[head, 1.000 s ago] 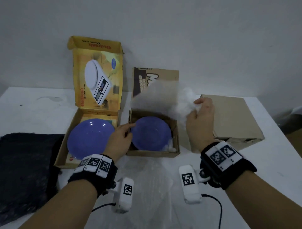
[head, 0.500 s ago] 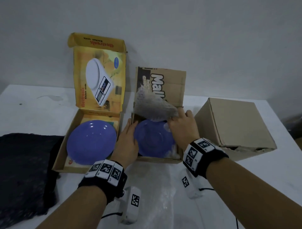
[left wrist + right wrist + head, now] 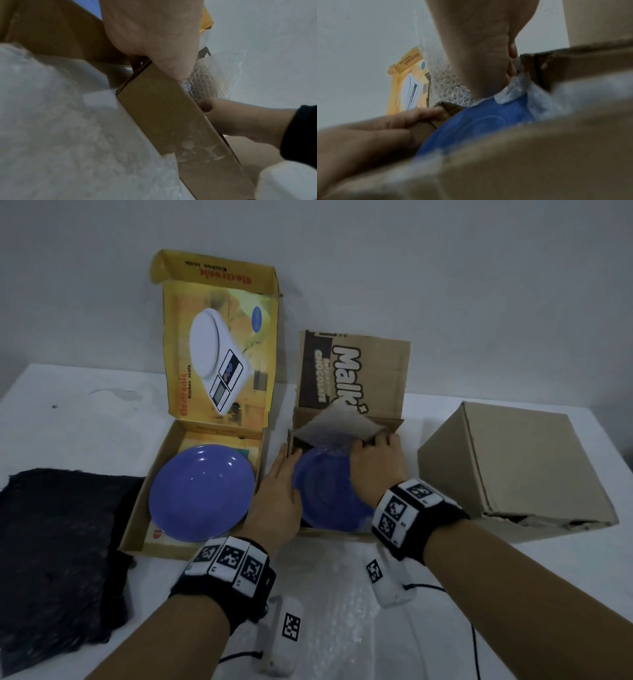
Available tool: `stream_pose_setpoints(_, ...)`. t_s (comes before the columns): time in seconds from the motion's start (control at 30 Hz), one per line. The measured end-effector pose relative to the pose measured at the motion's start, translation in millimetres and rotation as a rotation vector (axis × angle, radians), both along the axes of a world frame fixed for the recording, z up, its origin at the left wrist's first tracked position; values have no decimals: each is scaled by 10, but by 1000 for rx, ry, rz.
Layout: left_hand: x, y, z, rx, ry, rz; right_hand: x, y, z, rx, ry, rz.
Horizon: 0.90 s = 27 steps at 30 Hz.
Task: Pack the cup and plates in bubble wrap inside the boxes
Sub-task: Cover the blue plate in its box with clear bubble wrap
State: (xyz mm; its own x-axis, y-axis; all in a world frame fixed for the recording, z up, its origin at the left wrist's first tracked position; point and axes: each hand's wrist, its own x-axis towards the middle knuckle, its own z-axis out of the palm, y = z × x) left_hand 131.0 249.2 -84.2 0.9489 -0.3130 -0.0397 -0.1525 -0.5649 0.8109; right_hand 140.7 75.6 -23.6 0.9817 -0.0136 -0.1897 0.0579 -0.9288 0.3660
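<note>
My left hand (image 3: pixel 277 494) flat against the chocolate box (image 3: pixel 352 378) wall, my right hand (image 3: pixel 375 467) pinching bubble wrap (image 3: pixel 337 428) over the blue plate (image 3: pixel 325 498)

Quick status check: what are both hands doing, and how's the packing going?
Left hand flat against brown box side. Right hand pinching bubble wrap over plate inside. Second plate unwrapped in yellow box. Nothing blocking.

right hand (image 3: pixel 375 470) pinches bubble wrap (image 3: pixel 337 428) over boxed plate (image 3: pixel 329 494).
</note>
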Motion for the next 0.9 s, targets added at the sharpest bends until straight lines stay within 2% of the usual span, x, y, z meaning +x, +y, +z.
stream_pose_setpoints(0.17,-23,-16,46,-4,-30,-2,-10,-56,104,182,60,9)
stream_pose_setpoints(0.33,-30,-34,42,6,13,18,-56,-28,31,75,148,-5)
stream_pose_setpoints(0.4,-44,-40,55,-8,9,12,-40,-85,100,104,144,0)
stream_pose_setpoints(0.47,-39,-40,57,-14,-6,4,-74,-136,198,222,13,43)
stream_pose_setpoints(0.6,-30,-61,60,-37,-1,10,-196,-160,308,443,-520,146)
stream_pose_setpoints(0.63,-32,-57,56,-39,0,9,-205,-170,280,489,-550,156)
stream_pose_setpoints(0.7,-44,-53,53,-22,0,-6,-215,-174,199,498,-498,184)
stream_pose_setpoints(0.77,-50,-49,70,24,1,-23,-212,-171,124,452,-395,287)
stream_pose_setpoints(0.83,-61,-50,95,62,16,-37,-260,-169,101,354,-112,366)
stream_pose_setpoints(0.9,-76,-51,124,65,27,-45,-336,-161,95,359,213,272)
